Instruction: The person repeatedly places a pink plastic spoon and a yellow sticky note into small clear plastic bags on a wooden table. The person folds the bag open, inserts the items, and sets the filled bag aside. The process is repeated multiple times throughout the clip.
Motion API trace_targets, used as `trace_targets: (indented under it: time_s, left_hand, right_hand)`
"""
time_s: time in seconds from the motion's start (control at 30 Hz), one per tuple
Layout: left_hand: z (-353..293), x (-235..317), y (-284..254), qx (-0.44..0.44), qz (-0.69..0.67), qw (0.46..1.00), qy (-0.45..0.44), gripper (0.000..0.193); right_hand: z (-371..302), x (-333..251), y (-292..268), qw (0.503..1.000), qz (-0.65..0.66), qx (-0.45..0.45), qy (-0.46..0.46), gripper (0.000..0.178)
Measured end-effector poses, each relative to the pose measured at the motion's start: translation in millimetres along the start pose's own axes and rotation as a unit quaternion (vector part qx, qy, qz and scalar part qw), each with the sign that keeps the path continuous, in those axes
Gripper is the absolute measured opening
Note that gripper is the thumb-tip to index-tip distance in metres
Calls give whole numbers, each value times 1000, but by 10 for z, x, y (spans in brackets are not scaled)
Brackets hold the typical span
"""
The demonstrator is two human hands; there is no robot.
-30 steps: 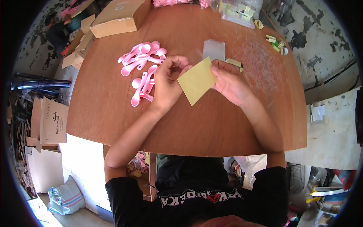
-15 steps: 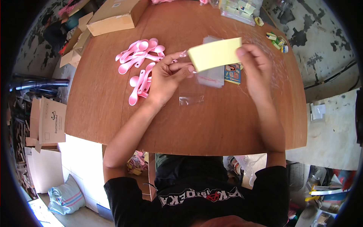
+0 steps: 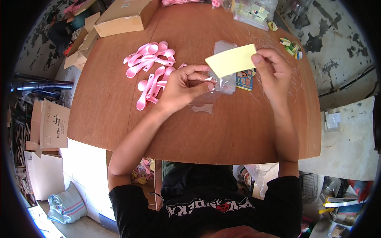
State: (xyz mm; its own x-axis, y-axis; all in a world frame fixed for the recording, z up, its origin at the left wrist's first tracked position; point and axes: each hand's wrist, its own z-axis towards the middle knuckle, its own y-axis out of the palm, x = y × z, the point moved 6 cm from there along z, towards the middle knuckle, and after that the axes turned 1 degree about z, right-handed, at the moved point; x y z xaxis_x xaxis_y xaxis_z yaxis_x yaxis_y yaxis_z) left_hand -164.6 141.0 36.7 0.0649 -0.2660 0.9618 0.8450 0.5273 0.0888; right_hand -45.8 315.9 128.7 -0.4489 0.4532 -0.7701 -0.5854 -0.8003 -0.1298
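Note:
A plain pale-yellow card [image 3: 232, 60] is pinched at its right end by my right hand [image 3: 274, 76], thumb in front. My left hand [image 3: 183, 88] grips a small clear plastic bag [image 3: 201, 107] between thumb and fingers, beside the card's lower left corner. Whether the card's tip is inside the bag's mouth I cannot tell. Behind and below the card lies a stack of clear plastic bags [image 3: 224, 47]. Partly covered by the hands' work, a blue printed card [image 3: 244, 81] rests right of the stack. Pink plastic spoons [image 3: 150, 59] are piled left of my left hand.
A cardboard box [image 3: 121, 24] stands at the table's far left, a clear plastic container [image 3: 250, 18] at the far right. Small green and yellow pieces [image 3: 291, 47] lie by the right edge. Below the table, an open carton [image 3: 149, 186] holds pink and yellow items.
Both hands have shifted slightly right, the left one also a little down. The yellow card has moved right and tilted, and the clear bag now shows more plainly in the left fingers.

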Motion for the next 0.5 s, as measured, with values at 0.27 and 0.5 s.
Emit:
trace_targets:
  time_s: [0.27, 0.5]
  left_hand:
    - [3, -19, 19, -10, 36, 999, -17, 36]
    - [-9, -35, 23, -19, 11, 999, -46, 39]
  right_hand:
    - [3, 125, 20, 993, -54, -78, 73, 16]
    - [-7, 221, 35, 982, -73, -140, 103, 16]
